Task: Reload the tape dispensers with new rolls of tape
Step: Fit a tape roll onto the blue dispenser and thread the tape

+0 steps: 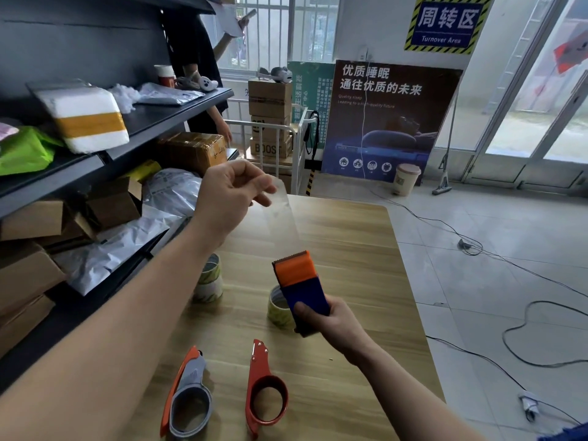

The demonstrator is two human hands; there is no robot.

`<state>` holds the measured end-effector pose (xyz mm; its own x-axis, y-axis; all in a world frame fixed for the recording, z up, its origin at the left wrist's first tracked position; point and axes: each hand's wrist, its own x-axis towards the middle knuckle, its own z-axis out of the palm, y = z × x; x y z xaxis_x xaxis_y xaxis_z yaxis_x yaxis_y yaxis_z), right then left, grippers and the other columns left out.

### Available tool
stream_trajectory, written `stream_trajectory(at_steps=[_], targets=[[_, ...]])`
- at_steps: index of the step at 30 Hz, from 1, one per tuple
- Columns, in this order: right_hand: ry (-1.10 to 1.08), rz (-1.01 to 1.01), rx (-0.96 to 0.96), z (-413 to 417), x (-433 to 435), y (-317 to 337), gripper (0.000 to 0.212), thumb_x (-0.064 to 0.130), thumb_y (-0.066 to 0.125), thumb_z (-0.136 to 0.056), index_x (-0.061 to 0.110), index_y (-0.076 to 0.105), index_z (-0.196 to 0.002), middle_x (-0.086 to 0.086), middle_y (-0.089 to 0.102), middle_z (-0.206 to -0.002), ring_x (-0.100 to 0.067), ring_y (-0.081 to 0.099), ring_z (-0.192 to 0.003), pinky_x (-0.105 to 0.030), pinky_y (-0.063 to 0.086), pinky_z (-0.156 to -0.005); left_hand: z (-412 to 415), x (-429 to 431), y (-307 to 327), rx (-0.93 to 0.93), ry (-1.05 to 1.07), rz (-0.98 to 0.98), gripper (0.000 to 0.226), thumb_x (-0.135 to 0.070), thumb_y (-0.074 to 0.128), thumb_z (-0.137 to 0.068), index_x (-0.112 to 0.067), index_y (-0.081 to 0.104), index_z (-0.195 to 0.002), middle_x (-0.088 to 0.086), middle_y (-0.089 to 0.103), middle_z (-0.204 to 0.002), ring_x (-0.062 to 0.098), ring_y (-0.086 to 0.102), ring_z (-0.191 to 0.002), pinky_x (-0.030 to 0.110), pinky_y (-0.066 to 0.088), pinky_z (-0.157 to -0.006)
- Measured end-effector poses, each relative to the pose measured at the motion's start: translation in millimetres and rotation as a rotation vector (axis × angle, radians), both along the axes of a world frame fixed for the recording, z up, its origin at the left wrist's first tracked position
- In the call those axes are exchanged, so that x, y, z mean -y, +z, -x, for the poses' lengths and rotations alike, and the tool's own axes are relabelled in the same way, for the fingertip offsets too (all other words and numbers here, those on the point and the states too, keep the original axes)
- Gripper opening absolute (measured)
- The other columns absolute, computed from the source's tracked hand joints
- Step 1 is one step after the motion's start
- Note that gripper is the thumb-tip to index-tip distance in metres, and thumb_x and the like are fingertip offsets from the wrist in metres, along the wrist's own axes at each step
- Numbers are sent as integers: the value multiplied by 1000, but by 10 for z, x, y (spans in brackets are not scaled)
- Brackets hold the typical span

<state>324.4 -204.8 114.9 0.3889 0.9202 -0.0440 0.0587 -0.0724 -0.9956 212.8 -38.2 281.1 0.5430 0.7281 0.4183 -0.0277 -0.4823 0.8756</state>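
My right hand point(327, 323) grips a blue and orange tape dispenser point(300, 283) above the wooden table point(366, 249). A strip of clear tape point(280, 218) runs from its orange toothed end up to my left hand point(229, 198), which pinches the strip's free end. Two tape rolls stand on the table: one point(210, 281) partly behind my left forearm, another point(278, 308) just behind the held dispenser. Near the front edge lie an orange and grey dispenser point(187, 399) and a red dispenser point(264, 393) with an empty ring.
Dark shelves point(143, 122) on the left hold parcels, bags and cardboard boxes. A person stands behind the shelf end. Stacked boxes point(270, 119), a poster and a bin point(405, 178) stand at the back. Cables trail over the tiled floor on the right.
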Motion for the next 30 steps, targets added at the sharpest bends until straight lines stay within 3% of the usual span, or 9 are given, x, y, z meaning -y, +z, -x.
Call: stream_trajectory(at_steps=[6,13,18,23,25,28,30], targets=[[-44,40,-24,-93,53,-54,55,56,70,-66,9,64,-92,-6,66,-76,-23,67,-72,-31,56,-66,-47,155,-135,2,-53,-31,5,-4,63,-88,-2,65,-84,8,71,-80,8,67,-60,9,45,-55],[19,37,-41,-104,118,-34,53,51,72,-69,8,66,-98,-7,69,-83,-22,68,-79,-28,56,-74,-113,89,-48,49,88,29,9,-8,62,-90,0,64,-86,5,71,-78,8,65,-54,10,45,-51],[75,51,-27,-69,177,-21,32,39,71,-80,13,66,-98,-4,70,-87,-18,69,-82,-26,56,-77,-139,74,-31,52,119,51,8,-9,61,-90,-3,64,-87,4,71,-79,8,65,-54,10,46,-51],[100,70,-27,-91,197,17,17,30,68,-87,15,65,-93,-2,69,-84,-19,69,-81,-33,56,-79,-164,117,17,32,59,22,10,-6,58,-91,-8,62,-82,1,70,-76,8,63,-55,15,50,-57],[100,69,-30,-110,200,35,29,40,71,-82,14,65,-92,-2,69,-82,-18,69,-78,-31,57,-77,-168,154,31,38,11,4,14,-5,57,-92,-11,60,-80,1,69,-76,8,63,-56,16,52,-60],[51,78,-37,-146,208,22,63,62,76,-62,9,65,-95,-5,69,-80,-19,70,-76,-27,58,-72,-156,202,2,33,-49,-26,15,-4,57,-92,-12,59,-80,2,69,-77,9,63,-59,17,51,-63],[37,82,-44,-169,218,-3,72,68,76,-57,9,65,-97,-5,70,-81,-21,70,-77,-27,57,-71,-148,236,-28,36,-72,-42,15,-4,57,-91,-13,59,-80,3,70,-77,11,63,-60,18,51,-64]])
